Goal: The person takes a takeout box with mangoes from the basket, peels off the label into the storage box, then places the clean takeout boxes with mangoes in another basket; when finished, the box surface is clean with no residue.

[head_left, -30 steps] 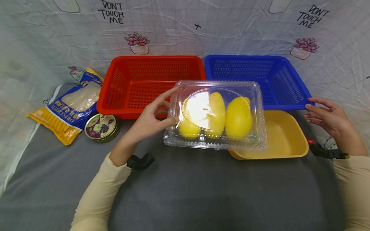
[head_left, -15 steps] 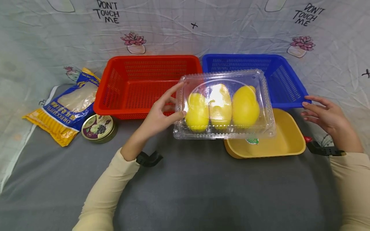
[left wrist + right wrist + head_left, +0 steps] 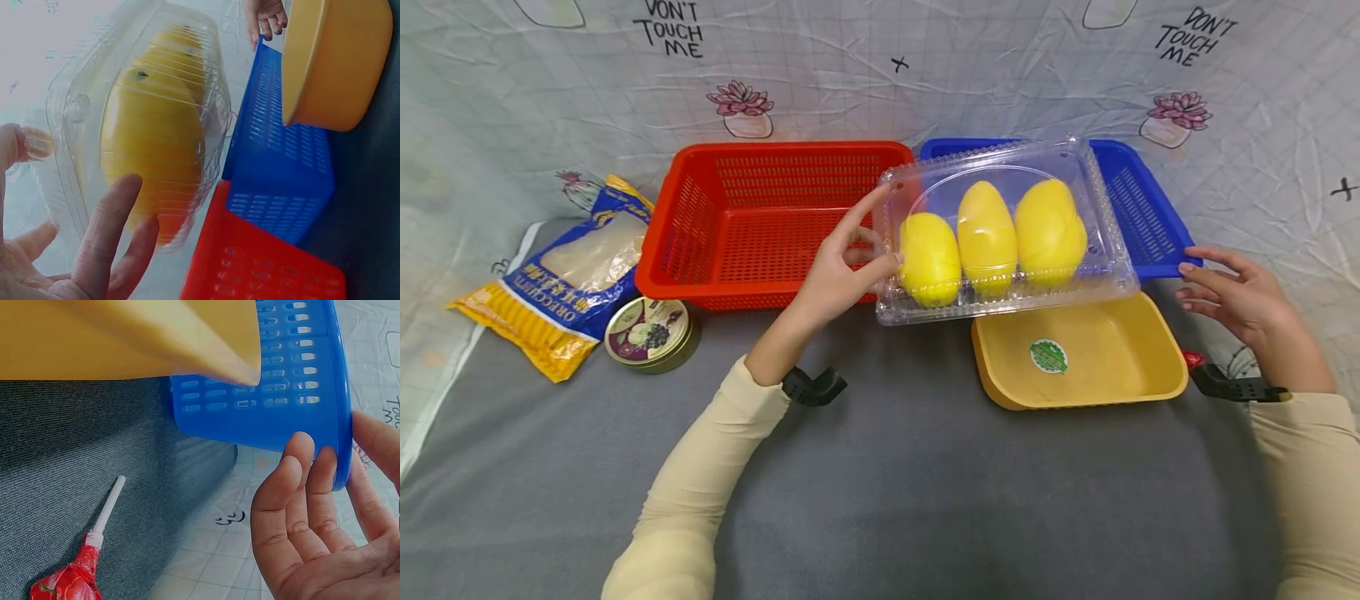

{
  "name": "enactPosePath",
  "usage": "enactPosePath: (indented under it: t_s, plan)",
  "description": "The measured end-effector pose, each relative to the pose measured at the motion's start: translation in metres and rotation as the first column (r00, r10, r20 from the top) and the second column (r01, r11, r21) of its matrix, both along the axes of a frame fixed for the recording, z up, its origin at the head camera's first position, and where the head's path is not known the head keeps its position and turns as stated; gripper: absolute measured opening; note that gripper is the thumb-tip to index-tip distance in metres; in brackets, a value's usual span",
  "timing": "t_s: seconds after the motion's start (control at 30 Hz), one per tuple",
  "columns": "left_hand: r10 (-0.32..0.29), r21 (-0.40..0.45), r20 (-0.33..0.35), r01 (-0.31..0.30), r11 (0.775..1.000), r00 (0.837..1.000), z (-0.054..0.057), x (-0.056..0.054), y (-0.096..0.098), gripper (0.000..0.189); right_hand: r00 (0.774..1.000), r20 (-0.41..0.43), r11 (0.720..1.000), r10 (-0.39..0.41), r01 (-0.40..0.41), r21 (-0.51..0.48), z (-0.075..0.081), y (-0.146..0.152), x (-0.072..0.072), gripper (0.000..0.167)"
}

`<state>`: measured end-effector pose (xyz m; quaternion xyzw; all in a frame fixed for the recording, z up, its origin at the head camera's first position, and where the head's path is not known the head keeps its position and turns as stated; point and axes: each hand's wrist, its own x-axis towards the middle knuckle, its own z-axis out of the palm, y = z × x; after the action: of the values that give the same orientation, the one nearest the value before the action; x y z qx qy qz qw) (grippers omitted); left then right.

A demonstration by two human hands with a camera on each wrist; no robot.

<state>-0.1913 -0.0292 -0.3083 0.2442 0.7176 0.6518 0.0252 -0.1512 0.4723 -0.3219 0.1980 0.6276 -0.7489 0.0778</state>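
My left hand (image 3: pixel 842 271) grips the left end of a clear plastic clamshell box (image 3: pixel 1011 302), thumb and fingers spread along its edge. Inside lie three yellow fruits (image 3: pixel 988 229), which look like mangoes. The tilted box hangs partly over the blue basket (image 3: pixel 1150 212) and the back of the yellow tub (image 3: pixel 1078 358). In the left wrist view one fruit (image 3: pixel 153 131) shows through the box's side, its stem mark green. At the basket's front right corner my right hand (image 3: pixel 1251 296) pinches the rim; in the right wrist view its fingers (image 3: pixel 306 494) lie on both sides of the rim.
A red basket (image 3: pixel 760 296) stands left of the blue one. Farther left are a blue and yellow pasta bag (image 3: pixel 561 287) and a round tin (image 3: pixel 649 333). A red-wrapped lollipop (image 3: pixel 69 584) lies beside the tub. A printed cloth (image 3: pixel 820 75) hangs behind.
My left hand has lifted the box with the fruits up and to the right, away from the front and over the blue basket, uncovering the yellow tub's sticker. The right hand stays at the basket's corner.
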Motion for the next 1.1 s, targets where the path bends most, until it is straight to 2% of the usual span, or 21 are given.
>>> enactPosePath:
  t_s: [0.3,0.57,0.7,1.1]
  plan:
    - [0.007,0.032,-0.032,-0.006,0.999,0.999,0.009,-0.008,0.013,0.072,1.000,-0.002,1.000,-0.003,0.003,-0.025,0.000,0.002,0.000,0.023]
    - [0.018,0.065,-0.045,-0.016,0.998,0.999,0.019,-0.013,0.022,0.071,1.000,0.001,1.000,-0.005,0.005,0.000,-0.001,0.000,0.000,0.024]
    - [0.027,0.084,-0.008,-0.026,0.996,1.000,0.021,-0.017,0.027,0.072,1.000,-0.009,1.000,-0.008,0.007,-0.008,-0.002,0.001,-0.001,0.024]
    - [-0.003,0.161,0.086,-0.011,0.987,0.996,0.025,-0.032,0.049,0.073,1.000,0.006,1.000,-0.018,0.018,0.004,-0.002,0.000,-0.001,0.023]
